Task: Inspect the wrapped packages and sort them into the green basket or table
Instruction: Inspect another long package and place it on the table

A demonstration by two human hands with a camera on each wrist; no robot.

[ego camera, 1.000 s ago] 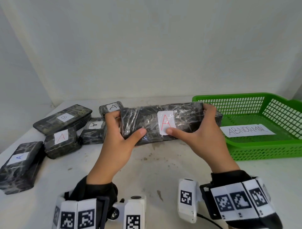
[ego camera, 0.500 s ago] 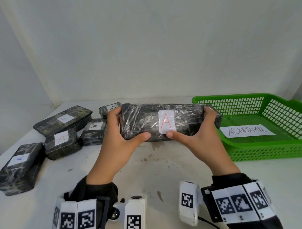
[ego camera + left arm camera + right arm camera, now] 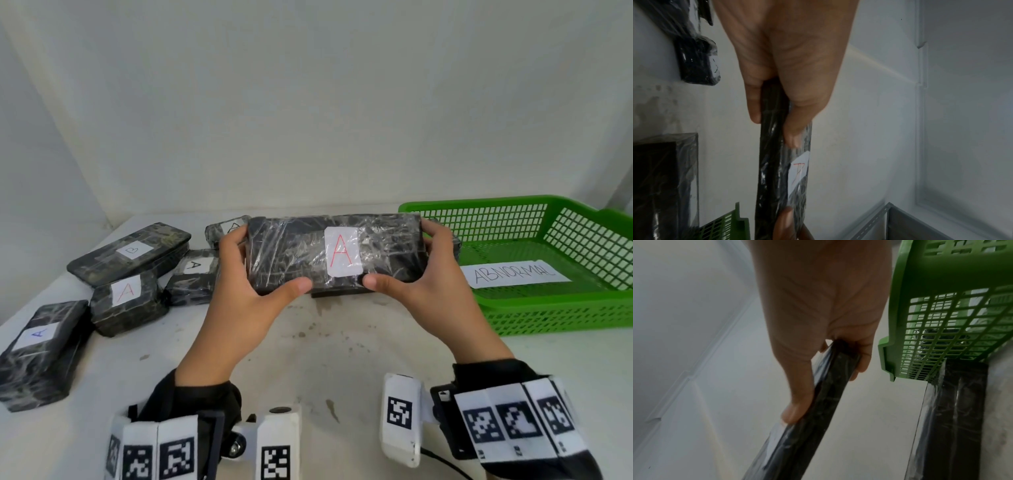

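Note:
I hold a long black package [image 3: 291, 260], wrapped in clear film, level above the table with its white label and red "A" facing me. My left hand [image 3: 250, 274] grips its left end, thumb on the front face and fingers behind. At the other end my right hand [image 3: 424, 274] grips the same way. The left wrist view shows my left hand [image 3: 777, 97] around the package [image 3: 777, 178] seen edge-on. The right wrist view shows my right hand [image 3: 824, 345] on the package's end [image 3: 824, 402]. The green basket [image 3: 555, 311] stands at the right, an "ABNORMAL" paper [image 3: 513, 274] lying in it.
Several wrapped packages lie at the left: one marked B [image 3: 130, 250], a red A [image 3: 126, 298], a blue A [image 3: 37, 346], a black A [image 3: 195, 277] and another [image 3: 226, 229] behind. One more package [image 3: 947, 418] lies on the table beside the basket's left wall [image 3: 941, 280].
The held package has been levelled and tipped so that its labelled face turns more toward me. Both hands keep their grip on its ends.

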